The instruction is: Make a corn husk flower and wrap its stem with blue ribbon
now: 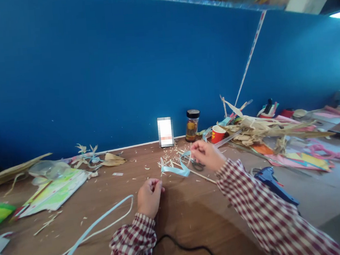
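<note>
My left hand [150, 196] is low at the centre, thumb and fingers pinched on the thin stem of a small pale husk piece [162, 168] that stands upright. A light blue ribbon [177, 171] runs from that piece to the right in a loose curl. Its other end rises toward my right hand [206, 155], whose fingertips are pressed together around it. Behind the right fingers lie dark scissors [197, 165], partly hidden. Pale scraps [168, 153] are scattered on the brown table beyond both hands.
A blurred-out phone-like screen [166, 132] and a dark-lidded jar [192, 126] stand by the blue partition [109, 69]. At right are a red cup [217, 134], dried husks [252, 128] and a blue glue gun [276, 185]. Green painted sheets [57, 189] lie left; a black cable [187, 247] runs in front.
</note>
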